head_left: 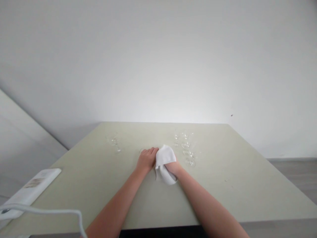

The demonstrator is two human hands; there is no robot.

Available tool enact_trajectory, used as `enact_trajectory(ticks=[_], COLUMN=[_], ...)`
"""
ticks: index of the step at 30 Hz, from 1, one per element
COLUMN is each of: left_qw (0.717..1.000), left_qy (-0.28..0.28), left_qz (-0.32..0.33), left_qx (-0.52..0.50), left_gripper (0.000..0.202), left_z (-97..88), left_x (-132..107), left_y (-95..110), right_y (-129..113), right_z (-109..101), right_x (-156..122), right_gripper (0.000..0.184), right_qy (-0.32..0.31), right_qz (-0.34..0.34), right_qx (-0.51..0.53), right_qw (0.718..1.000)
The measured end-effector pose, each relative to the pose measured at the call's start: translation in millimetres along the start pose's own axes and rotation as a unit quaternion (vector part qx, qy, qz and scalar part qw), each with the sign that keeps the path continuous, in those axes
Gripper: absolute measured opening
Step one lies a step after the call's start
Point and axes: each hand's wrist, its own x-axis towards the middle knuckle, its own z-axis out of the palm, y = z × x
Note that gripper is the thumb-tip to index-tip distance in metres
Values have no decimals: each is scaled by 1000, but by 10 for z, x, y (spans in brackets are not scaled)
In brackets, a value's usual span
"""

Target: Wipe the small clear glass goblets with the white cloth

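Your left hand (148, 159) is curled; white cloth (165, 154) covers your right hand (172, 167) (grips I cannot tell); glasses (185, 145) at two o'clock.

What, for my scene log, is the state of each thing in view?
White cloth: folded, draped over the right hand
Left hand: fingers curled, grip unclear
Right hand: partly covered
Left glassware: clear, on the table
Right glassware: clear, clustered
White cable: bent
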Motion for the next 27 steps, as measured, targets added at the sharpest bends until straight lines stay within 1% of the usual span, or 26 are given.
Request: enact_trajectory(ticks=[1, 2, 5, 7, 9, 11, 13, 15, 17, 18, 20, 22, 24, 25, 26, 27], left_qw=[999, 998, 989, 985, 984, 987, 993, 998, 999, 999, 999, 999, 995, 992, 988, 985], left_qy=[-17, -34, -80, -97, -100, -86, -51, -7, 21, 27, 20, -17, -73, -100, -125, -147], left_qz=[-26, -54, -117, -133, -136, -126, -95, -49, -13, -3, 4, -20, -56, -70, -79, -83], left_qx=[-9, -20, -47, -59, -59, -48, -43, -47, -47, -44, -36, -32, -33, -35, -37, -39], left_gripper=[26, 26, 25, 25, 25, 23, 23, 27, 29, 29, 28, 27, 27, 27, 28, 28], left_z=[-1, -5, -38, -62, -77, -79, -67, -47, -27, -20, -16, -30, -53, -65, -75, -82], left_x=[-5, -12, -24, -20, -11, -3, 0, 0, 1, 2, 1, -5, -16, -21, -23, -23], left_y=[-20, -40, -83, -91, -93, -100, -112, -119, -116, -111, -100, -98, -110, -120, -131, -140], right_y=[-27, -61, -177, -246, -296, -312, -289, -235, -176, -154, -132, -143, -179, -203, -230, -258], right_z=[-23, -49, -114, -126, -105, -61, -6, 45, 86, 99, 100, 61, -17, -62, -105, -140], right_x=[-4, -8, -23, -38, -57, -69, -67, -47, -20, -9, 3, -2, -19, -29, -38, -44], right_gripper=[18, 21, 39, 41, 43, 46, 48, 44, 33, 28, 23, 23, 19, 19, 22, 27], right_qy=[-9, -19, -25, -17, -5, 11, 23, 21, 22, 28, 50, 42, 3, -24, -43, -63], right_qz=[-10, -28, -125, -176, -189, -170, -115, -49, 1, 14, 24, 10, -16, -36, -58, -94], right_qx=[-2, -13, -92, -145, -158, -129, -60, 36, 125, 157, 178, 116, 21, -25, -59, -103], right_qw=[1000, 999, 988, 973, 969, 977, 991, 998, 992, 987, 983, 992, 1000, 999, 996, 988])
